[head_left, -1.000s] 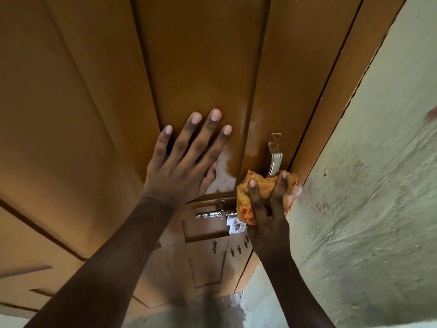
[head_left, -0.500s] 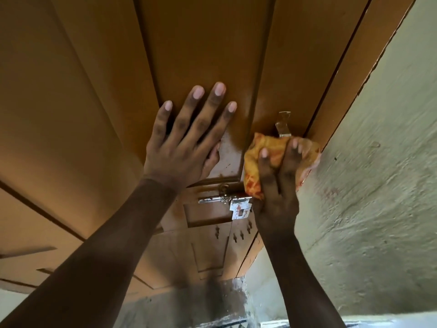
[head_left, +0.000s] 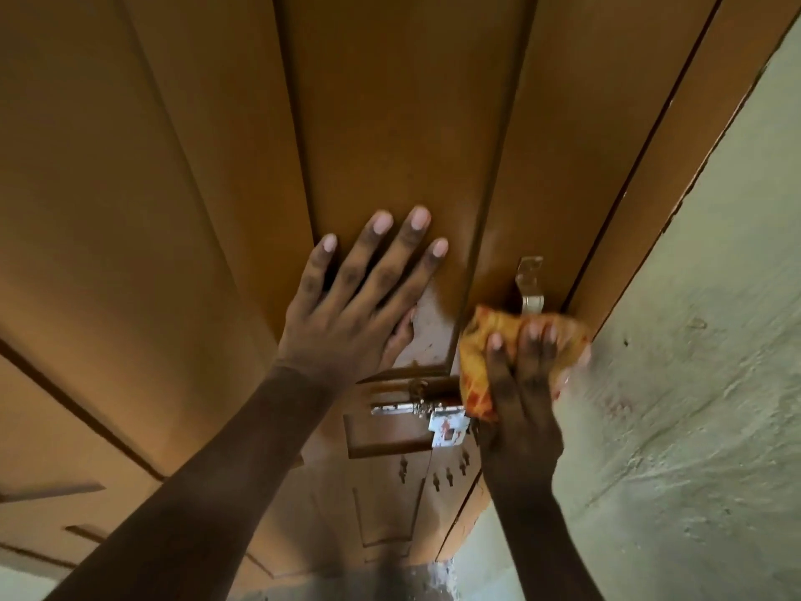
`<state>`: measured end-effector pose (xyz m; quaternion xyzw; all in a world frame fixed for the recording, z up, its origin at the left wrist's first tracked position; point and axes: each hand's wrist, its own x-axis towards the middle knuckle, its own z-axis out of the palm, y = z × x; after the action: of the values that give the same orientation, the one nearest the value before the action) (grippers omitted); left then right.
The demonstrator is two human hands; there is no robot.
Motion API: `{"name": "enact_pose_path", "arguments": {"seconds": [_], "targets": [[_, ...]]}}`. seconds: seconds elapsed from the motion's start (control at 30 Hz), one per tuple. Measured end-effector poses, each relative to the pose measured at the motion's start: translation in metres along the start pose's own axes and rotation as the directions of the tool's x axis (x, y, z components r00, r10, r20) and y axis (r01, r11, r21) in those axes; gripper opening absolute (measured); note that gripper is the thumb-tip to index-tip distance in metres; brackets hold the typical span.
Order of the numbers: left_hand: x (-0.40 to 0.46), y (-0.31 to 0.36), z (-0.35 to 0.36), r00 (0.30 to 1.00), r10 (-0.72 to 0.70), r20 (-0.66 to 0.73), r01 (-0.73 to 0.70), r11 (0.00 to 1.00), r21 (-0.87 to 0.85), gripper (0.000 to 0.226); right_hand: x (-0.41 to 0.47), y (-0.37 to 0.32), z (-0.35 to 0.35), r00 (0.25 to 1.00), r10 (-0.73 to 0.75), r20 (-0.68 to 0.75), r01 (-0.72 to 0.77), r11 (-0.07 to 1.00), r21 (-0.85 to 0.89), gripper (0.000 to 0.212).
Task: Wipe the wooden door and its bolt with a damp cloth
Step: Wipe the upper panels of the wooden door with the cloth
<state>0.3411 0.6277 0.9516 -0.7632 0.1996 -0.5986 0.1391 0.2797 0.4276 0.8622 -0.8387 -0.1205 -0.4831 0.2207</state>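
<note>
Progress looked partial: we braced our left hand (head_left: 346, 323), fingers spread, on the brown wooden door (head_left: 390, 123) while our right hand (head_left: 520, 383) pressed the orange patterned cloth (head_left: 481, 362) beside the steel handle (head_left: 529, 284); the silver sliding bolt (head_left: 407, 409) seemed unwiped.

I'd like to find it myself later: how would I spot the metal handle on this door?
Start at the brown wooden door and follow its right edge, beside the pale plaster wall. Just above the orange cloth held by the right hand sits the handle. It is a pale upright strip, unlike the horizontal sliding bolt lower down.
</note>
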Motion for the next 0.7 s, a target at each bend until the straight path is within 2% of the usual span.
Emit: {"name": "enact_pose_path", "arguments": {"seconds": [0.07,0.17,0.33,0.47,0.53,0.63,0.7], "targets": [[-0.001,0.000,0.000,1.000,0.005,0.018,-0.005,1.000,0.000,0.071,-0.020,0.004,0.005,0.998,0.047,0.035,-0.048,0.999,0.014,0.050],[-0.002,0.000,-0.001,0.999,0.020,0.031,-0.020,1.000,0.002,0.070,-0.004,-0.005,0.001,0.993,0.118,0.014,-0.119,0.992,0.050,0.045],[-0.004,0.000,0.000,0.999,0.016,0.037,-0.016,1.000,0.001,0.069,0.028,-0.017,-0.006,0.991,0.102,-0.088,-0.093,0.991,0.093,0.047],[-0.002,-0.002,-0.001,0.999,0.013,0.037,-0.013,1.000,-0.001,0.069,0.003,-0.008,-0.001,1.000,0.023,-0.007,-0.023,1.000,0.018,0.049],[-0.005,0.000,0.000,0.998,0.011,0.057,-0.011,1.000,0.003,0.069,-0.016,0.000,0.001,0.999,0.038,0.038,-0.039,0.999,0.015,0.064],[-0.011,0.005,-0.001,0.997,0.017,0.069,-0.016,1.000,-0.008,0.069,-0.019,-0.002,-0.007,0.991,0.123,0.048,-0.125,0.991,0.056,0.052],[-0.012,0.007,-0.002,0.998,0.013,0.060,-0.011,0.999,-0.034,0.068,-0.015,-0.004,-0.009,0.992,0.125,0.036,-0.126,0.991,0.037,0.054]]}}
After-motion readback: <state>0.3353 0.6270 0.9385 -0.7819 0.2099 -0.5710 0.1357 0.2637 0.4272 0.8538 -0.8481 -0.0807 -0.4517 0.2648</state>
